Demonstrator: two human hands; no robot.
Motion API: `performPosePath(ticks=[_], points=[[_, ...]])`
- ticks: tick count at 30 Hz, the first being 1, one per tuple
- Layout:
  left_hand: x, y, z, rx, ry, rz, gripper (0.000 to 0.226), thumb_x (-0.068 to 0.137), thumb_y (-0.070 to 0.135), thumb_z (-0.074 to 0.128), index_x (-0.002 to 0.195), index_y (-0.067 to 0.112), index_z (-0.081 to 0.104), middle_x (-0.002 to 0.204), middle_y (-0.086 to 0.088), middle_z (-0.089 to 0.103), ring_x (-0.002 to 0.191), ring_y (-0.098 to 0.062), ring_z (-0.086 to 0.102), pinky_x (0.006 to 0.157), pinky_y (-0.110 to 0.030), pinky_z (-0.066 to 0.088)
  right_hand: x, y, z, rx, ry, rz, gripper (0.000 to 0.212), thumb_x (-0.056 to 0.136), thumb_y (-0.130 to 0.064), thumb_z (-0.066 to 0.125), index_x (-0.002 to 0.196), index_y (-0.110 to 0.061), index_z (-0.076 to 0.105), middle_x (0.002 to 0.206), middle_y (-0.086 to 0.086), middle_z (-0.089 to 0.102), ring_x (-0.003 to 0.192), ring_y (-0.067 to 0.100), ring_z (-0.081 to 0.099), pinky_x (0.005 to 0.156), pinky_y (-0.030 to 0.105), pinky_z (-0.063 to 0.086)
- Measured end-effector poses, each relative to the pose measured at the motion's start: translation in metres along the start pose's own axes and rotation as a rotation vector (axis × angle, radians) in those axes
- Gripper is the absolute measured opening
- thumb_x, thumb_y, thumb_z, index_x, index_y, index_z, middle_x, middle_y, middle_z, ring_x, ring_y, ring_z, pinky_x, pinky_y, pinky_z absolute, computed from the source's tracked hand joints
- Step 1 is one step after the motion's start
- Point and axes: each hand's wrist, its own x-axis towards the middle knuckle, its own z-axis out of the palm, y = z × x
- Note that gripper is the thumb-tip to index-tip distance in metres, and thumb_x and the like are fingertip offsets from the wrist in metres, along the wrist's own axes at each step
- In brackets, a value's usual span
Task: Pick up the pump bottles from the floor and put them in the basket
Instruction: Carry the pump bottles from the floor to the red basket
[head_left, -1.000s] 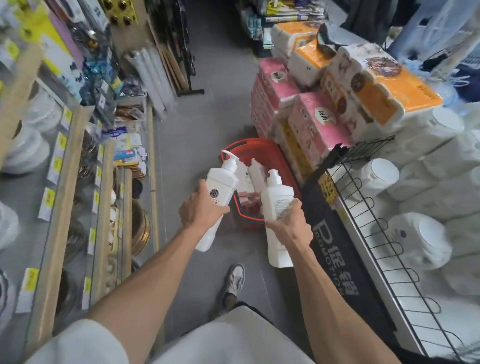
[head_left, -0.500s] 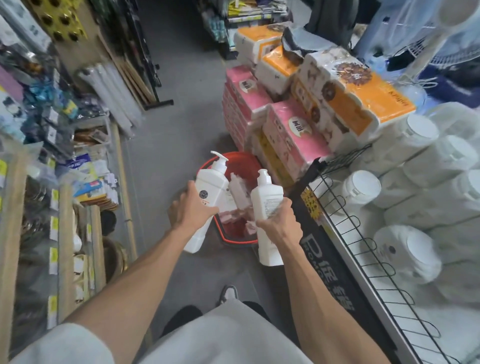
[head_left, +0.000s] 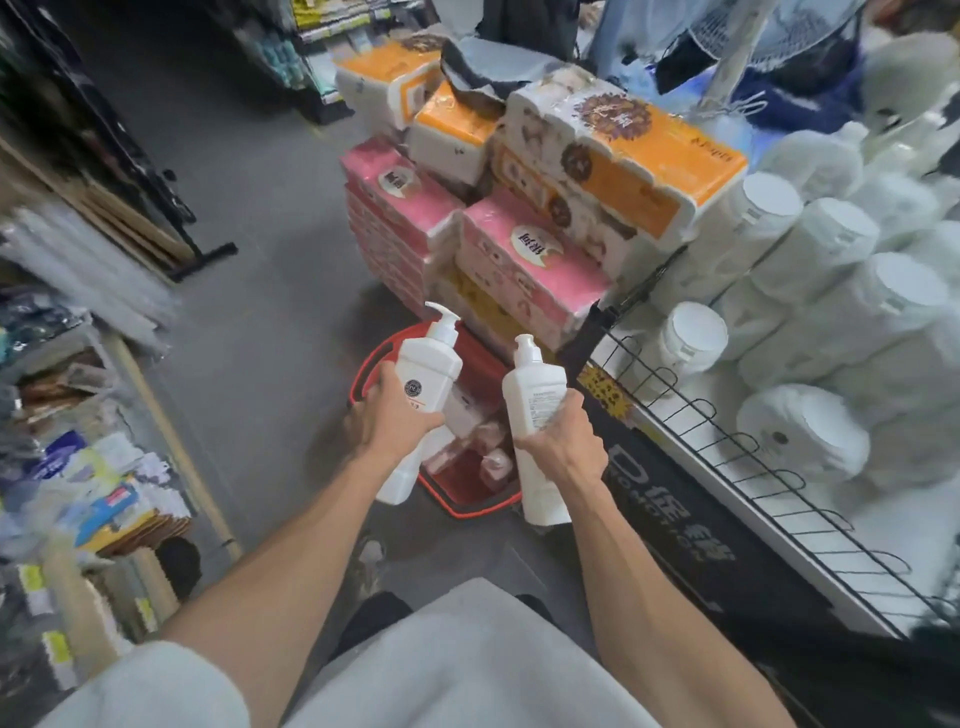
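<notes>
Left hand wrapped round the left pump bottle, right hand clamped on the right pump bottle, both mid-frame over the red basket; my hands hide their middles; the stuff in the basket is a blur; same hold as half a second back.

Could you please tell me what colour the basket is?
The basket is red, clearest in the head view.

Grey floor of a shop aisle. A red plastic basket stands on it. Just behind the basket rises a stack of pink, yellow and orange tissue packs. Right of the basket stands a display unit fronted by a black promotional banner. Well left of the basket runs a shelf unit; farther back on that side is a black stand foot. In front of the basket rests a shoe.
</notes>
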Motion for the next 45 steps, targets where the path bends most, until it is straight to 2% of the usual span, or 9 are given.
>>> performPosePath(ticks=[8, 13, 15, 18, 23, 45], points=[[0.068, -0.004, -0.036, 0.093, -0.149, 0.296, 0.077, 0.064, 0.049, 0.079, 0.121, 0.018, 0.038, 0.118, -0.006, 0.06, 0.105, -0.039, 0.06, 0.084, -0.044, 0.047, -0.026, -0.048, 0.032, 0.156, 0.152, 0.244, 0.078, 0.063, -0.044, 0.083, 0.119, -0.024, 0.033, 0.109, -0.002, 0.056, 0.086, 0.024, 0.056, 0.072, 0.037, 0.044], [0.093, 0.0, -0.049, 0.169, -0.207, 0.421, 0.074, 0.068, 0.049, 0.079, 0.121, 0.018, 0.038, 0.121, -0.007, 0.06, 0.105, -0.041, 0.061, 0.083, -0.044, 0.044, -0.042, -0.069, 0.05, 0.204, 0.237, 0.389, 0.078, 0.062, -0.046, 0.083, 0.118, -0.025, 0.034, 0.107, -0.001, 0.057, 0.091, 0.026, 0.06, 0.083, 0.044, 0.052], [0.098, 0.001, -0.049, 0.171, -0.233, 0.452, 0.073, 0.069, 0.048, 0.079, 0.121, 0.018, 0.038, 0.119, -0.007, 0.06, 0.104, -0.041, 0.06, 0.082, -0.044, 0.045, -0.045, -0.071, 0.054, 0.207, 0.257, 0.434, 0.077, 0.062, -0.046, 0.082, 0.118, -0.024, 0.034, 0.107, -0.001, 0.057, 0.092, 0.027, 0.062, 0.082, 0.043, 0.052], [0.105, 0.002, -0.046, 0.153, -0.272, 0.489, 0.073, 0.069, 0.049, 0.079, 0.122, 0.02, 0.037, 0.116, -0.005, 0.061, 0.102, -0.04, 0.061, 0.083, -0.045, 0.048, -0.046, -0.072, 0.059, 0.216, 0.282, 0.482, 0.076, 0.065, -0.044, 0.083, 0.12, -0.023, 0.034, 0.107, -0.001, 0.057, 0.087, 0.025, 0.057, 0.076, 0.038, 0.046], [0.111, 0.01, -0.038, 0.167, -0.297, 0.528, 0.074, 0.069, 0.049, 0.08, 0.122, 0.019, 0.038, 0.117, -0.006, 0.06, 0.102, -0.039, 0.061, 0.084, -0.046, 0.048, -0.035, -0.069, 0.062, 0.24, 0.309, 0.524, 0.077, 0.066, -0.041, 0.083, 0.122, -0.023, 0.035, 0.108, 0.0, 0.058, 0.087, 0.025, 0.056, 0.074, 0.036, 0.041], [0.139, 0.046, -0.02, 0.176, -0.284, 0.577, 0.077, 0.067, 0.05, 0.079, 0.125, 0.021, 0.037, 0.112, -0.003, 0.061, 0.094, -0.035, 0.063, 0.078, -0.043, 0.05, -0.001, -0.07, 0.055, 0.255, 0.335, 0.541, 0.075, 0.069, -0.042, 0.081, 0.123, -0.025, 0.031, 0.108, -0.001, 0.056, 0.089, 0.023, 0.059, 0.073, 0.036, 0.044]])
